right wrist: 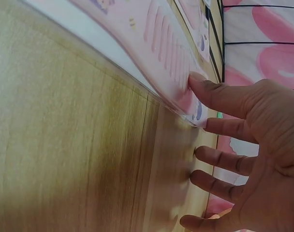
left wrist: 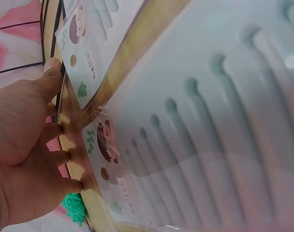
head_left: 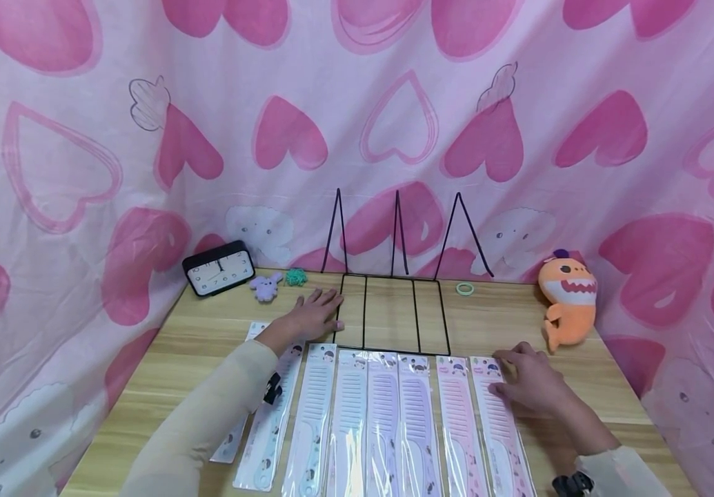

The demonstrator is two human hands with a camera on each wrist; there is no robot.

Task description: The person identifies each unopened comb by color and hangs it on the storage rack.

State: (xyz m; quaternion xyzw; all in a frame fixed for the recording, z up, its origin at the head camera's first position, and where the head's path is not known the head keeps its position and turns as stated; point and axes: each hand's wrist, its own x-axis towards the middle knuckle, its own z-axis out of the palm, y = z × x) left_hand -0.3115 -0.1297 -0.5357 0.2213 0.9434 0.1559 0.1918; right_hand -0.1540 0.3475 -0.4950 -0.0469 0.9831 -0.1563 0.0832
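Note:
Several packaged combs lie side by side on the table: blue ones on the left, purple combs (head_left: 384, 407) in the middle, pink on the right. A black wire rack (head_left: 417, 310) stands behind them. My left hand (head_left: 313, 316) rests with spread fingers at the rack's left side, above a blue comb (head_left: 313, 407); in the left wrist view its thumb (left wrist: 51, 72) is by the black wire. My right hand (head_left: 533, 378) is at the top of the rightmost pink comb (head_left: 498, 421). In the right wrist view the thumb (right wrist: 217, 94) touches its package, the index fingertip meets its corner, and the other fingers spread over the wood.
At the back left are a black clock (head_left: 219, 269), a purple plush toy (head_left: 266, 286) and a green ball-like item (head_left: 296, 277). A pale green ring (head_left: 465, 289) and an orange shark plush (head_left: 568, 300) lie to the right. Heart-patterned cloth (head_left: 400, 117) hangs around the table.

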